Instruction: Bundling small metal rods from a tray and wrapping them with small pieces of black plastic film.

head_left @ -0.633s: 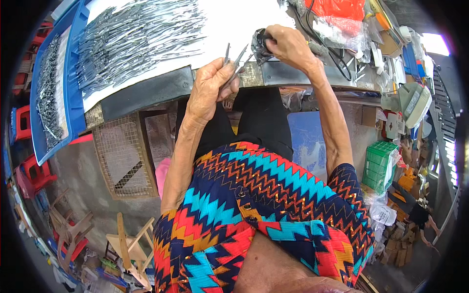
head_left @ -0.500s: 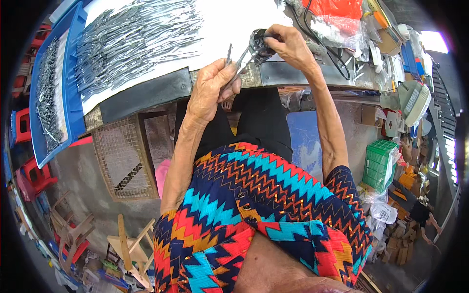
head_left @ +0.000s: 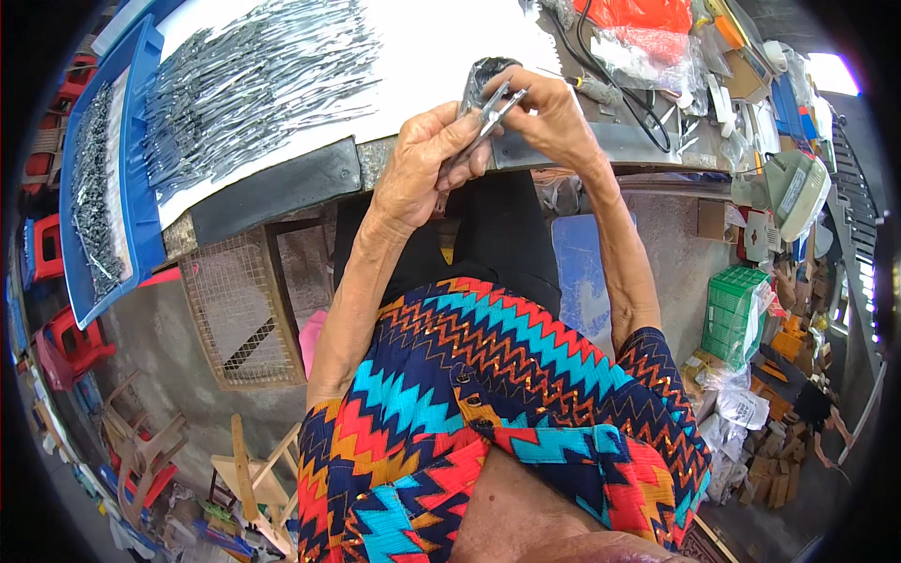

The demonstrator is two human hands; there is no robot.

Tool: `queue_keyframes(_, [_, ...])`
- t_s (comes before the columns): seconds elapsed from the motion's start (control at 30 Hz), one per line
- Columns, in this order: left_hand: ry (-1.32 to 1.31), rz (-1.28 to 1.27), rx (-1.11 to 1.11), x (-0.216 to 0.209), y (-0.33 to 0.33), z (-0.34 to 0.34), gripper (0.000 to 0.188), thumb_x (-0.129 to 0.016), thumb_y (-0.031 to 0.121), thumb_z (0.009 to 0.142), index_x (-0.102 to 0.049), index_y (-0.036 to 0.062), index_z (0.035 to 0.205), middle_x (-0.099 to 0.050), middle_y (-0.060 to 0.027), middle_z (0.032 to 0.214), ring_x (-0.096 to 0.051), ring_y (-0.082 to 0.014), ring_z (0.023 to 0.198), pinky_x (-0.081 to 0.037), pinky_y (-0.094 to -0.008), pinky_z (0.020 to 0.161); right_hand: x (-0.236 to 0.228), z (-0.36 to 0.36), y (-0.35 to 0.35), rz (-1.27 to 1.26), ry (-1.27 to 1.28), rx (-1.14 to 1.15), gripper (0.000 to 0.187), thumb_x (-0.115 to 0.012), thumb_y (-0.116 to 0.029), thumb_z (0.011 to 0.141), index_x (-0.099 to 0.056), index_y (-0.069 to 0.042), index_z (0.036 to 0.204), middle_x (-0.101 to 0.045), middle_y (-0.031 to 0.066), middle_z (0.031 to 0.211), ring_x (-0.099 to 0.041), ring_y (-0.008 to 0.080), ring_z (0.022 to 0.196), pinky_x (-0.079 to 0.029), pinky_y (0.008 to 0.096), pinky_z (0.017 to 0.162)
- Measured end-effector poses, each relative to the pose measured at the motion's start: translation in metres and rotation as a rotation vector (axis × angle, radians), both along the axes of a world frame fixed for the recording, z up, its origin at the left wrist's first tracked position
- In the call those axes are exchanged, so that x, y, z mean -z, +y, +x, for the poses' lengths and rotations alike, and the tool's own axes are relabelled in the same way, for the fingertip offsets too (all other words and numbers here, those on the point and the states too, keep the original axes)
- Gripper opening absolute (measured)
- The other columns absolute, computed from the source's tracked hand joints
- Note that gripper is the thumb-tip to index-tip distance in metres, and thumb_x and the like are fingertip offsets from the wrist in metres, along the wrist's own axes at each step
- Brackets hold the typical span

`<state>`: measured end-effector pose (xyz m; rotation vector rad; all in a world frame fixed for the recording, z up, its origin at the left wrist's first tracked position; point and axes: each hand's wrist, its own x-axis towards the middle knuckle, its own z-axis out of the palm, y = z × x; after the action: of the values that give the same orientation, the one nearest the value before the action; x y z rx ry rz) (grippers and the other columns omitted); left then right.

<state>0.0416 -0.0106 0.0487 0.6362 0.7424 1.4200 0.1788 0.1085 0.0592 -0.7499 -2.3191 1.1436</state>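
My left hand (head_left: 427, 159) is closed around some slim silvery metal pieces (head_left: 492, 116), whose ends stick out past the thumb toward the right. Close against them is my right hand (head_left: 554, 117), fingers curled and pinched at the tips of the pieces. What it grips is partly hidden by its own fingers. Behind both hands a shiny black bundle (head_left: 483, 77) rests on the white sheet, partly covered by the right fingers. To the left, many thin dark metal strips (head_left: 263, 84) lie in loose rows on the white sheet (head_left: 422, 47).
A blue tray (head_left: 143, 141) of small dark parts stands at the table's left end. On the right are a black cable (head_left: 648, 122), red and clear plastic bags (head_left: 648, 47) and loose clutter. A dark strip (head_left: 272, 192) edges the table. A green crate (head_left: 732, 314) stands below right.
My right hand has come left and down to the metal pieces. The left hand has shifted slightly right. The black bundle, earlier in the right fingers, now sits behind the hands.
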Motion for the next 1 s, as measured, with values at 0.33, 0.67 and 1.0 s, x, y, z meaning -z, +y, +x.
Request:
queue_keyframes(0.33, [-0.074,-0.001,0.064,0.004,0.0,0.001,0.027,-0.05,0.025,0.087,-0.056,-0.0013,0.093,-0.052,-0.0028,0.06,-0.032,-0.0024,0.041,-0.022,-0.0143,0.037,-0.009,0.005,-0.015,-0.192,-0.01,-0.097,0.011,-0.054,-0.003,0.077,-0.055,-0.002,0.088,-0.056,0.0045,0.069,-0.052,0.0102,0.059,-0.041,0.0233,0.053])
queue_keyframes(0.67, [-0.143,-0.011,0.158,0.005,-0.004,0.004,0.032,-0.046,0.027,0.089,-0.054,-0.0039,0.094,-0.049,-0.0036,0.058,-0.031,-0.0025,0.04,-0.022,-0.0153,0.037,0.008,-0.002,-0.013,-1.0,0.643,-0.067,0.017,-0.06,-0.01,0.08,-0.056,0.001,0.093,-0.059,0.0049,0.079,-0.051,0.0071,0.064,-0.04,0.0182,0.052])
queue_keyframes(1.0, [-0.349,0.04,0.261,0.018,-0.005,0.007,0.026,-0.045,0.021,0.089,-0.053,-0.004,0.091,-0.05,-0.0035,0.06,-0.034,-0.002,0.041,-0.025,-0.0141,0.036,0.002,-0.008,-0.013,-0.917,0.731,-0.038,0.015,-0.059,-0.006,0.079,-0.057,0.002,0.092,-0.06,0.0081,0.082,-0.052,0.0101,0.064,-0.038,0.0183,0.051])
